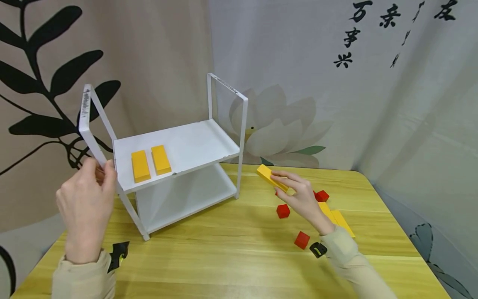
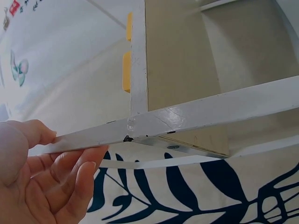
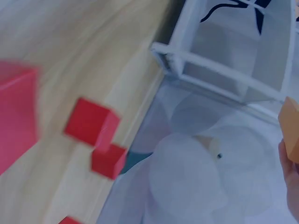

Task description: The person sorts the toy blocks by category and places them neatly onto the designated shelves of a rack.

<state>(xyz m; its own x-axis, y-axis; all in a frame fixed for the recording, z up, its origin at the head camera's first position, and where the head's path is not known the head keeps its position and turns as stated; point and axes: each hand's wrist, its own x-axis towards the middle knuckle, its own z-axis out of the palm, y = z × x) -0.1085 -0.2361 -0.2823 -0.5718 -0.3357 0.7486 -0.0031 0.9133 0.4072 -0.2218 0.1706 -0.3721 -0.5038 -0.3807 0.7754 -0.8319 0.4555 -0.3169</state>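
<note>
A white two-tier shelf rack [image 1: 194, 139] stands on the wooden table. My left hand [image 1: 87, 199] pinches the bar of its left end frame, and the left wrist view shows thumb and fingers on either side of that white bar [image 2: 93, 136]. Two yellow blocks [image 1: 140, 167] lie side by side on the upper tier, toward the left. Right of the rack, my right hand [image 1: 298, 197] holds another yellow block [image 1: 266, 172] above the table. In the right wrist view, only part of this block [image 3: 290, 128] and some fingers show at the right edge.
Several red cubes [image 1: 283, 211] are scattered on the table [image 1: 209, 265] under and near my right hand. More yellow blocks [image 1: 342, 222] lie by the right forearm, partly hidden by it. A printed curtain [image 1: 291, 50] hangs behind the table.
</note>
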